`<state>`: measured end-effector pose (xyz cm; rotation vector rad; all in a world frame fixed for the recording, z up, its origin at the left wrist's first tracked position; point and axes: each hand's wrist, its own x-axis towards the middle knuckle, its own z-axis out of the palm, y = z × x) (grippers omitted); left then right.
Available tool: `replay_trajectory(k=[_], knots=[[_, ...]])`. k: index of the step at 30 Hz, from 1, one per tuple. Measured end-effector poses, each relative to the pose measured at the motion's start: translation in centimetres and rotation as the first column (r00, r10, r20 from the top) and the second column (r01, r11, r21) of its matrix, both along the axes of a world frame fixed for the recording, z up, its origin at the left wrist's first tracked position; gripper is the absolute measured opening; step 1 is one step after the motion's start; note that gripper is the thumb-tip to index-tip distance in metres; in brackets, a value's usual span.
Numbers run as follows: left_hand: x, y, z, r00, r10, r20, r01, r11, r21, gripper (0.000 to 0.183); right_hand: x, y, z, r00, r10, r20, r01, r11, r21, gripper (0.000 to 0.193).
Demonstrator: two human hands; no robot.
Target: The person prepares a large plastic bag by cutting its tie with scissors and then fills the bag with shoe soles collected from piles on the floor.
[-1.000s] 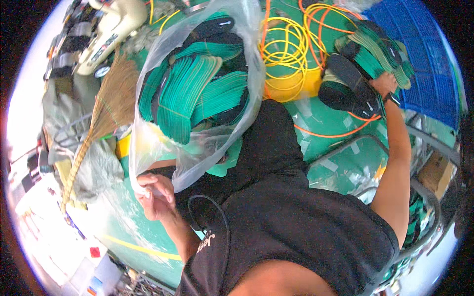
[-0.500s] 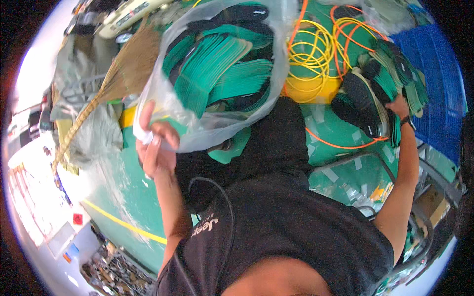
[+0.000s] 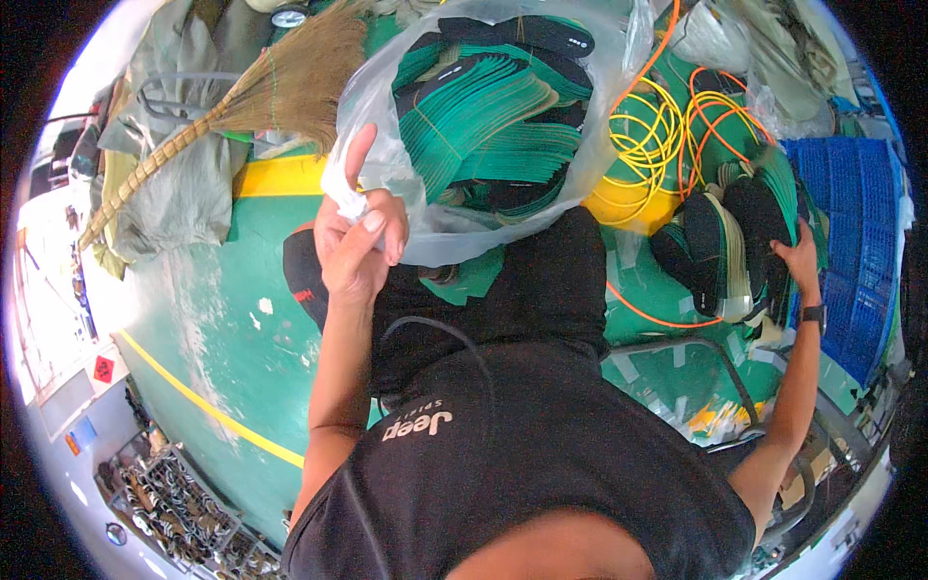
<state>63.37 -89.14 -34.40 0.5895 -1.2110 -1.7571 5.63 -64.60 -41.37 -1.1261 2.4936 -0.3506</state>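
Note:
A clear plastic bag (image 3: 353, 164) stands wide-mouthed in front of me, holding several stacks of green and black shoe insoles (image 3: 483, 126). My left hand (image 3: 362, 237) pinches a bunched bit of its rim at the left, the index finger pointing up. At the right, more insoles (image 3: 701, 246) with black faces and pale edges stand in bundles on the floor. Among them, my right hand (image 3: 799, 259) grips a stack of insoles (image 3: 773, 188) whose green sides fan upward. Part of that stack and some fingertips are hidden.
Coiled yellow and orange hoses (image 3: 643, 140) lie beyond the floor insoles. A blue plastic crate (image 3: 846, 242) stands at the far right, and a straw broom (image 3: 280, 87) lies to the left by grey sacking (image 3: 188, 184). A dark metal frame (image 3: 725, 362) curves beside my right arm.
The whole view has shifted. My right hand has come slightly nearer, and the insoles it grips now stand fanned above it. My left hand keeps its hold on the bag rim.

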Motion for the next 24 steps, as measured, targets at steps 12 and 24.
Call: replay_trajectory(k=[12,24], knots=[[-0.2,1.4,1.8,0.986,-0.111,-0.121,0.114,0.993,0.015,0.082,29.3,-30.0,1.1,-0.012,0.966,0.258,-0.998,-0.027,0.056,0.075],[-1.9,2.0,2.9,0.995,-0.059,0.078,0.069,0.989,-0.128,0.09,41.4,-33.1,-2.9,0.544,0.681,-0.49,-0.829,0.346,-0.438,0.045]])
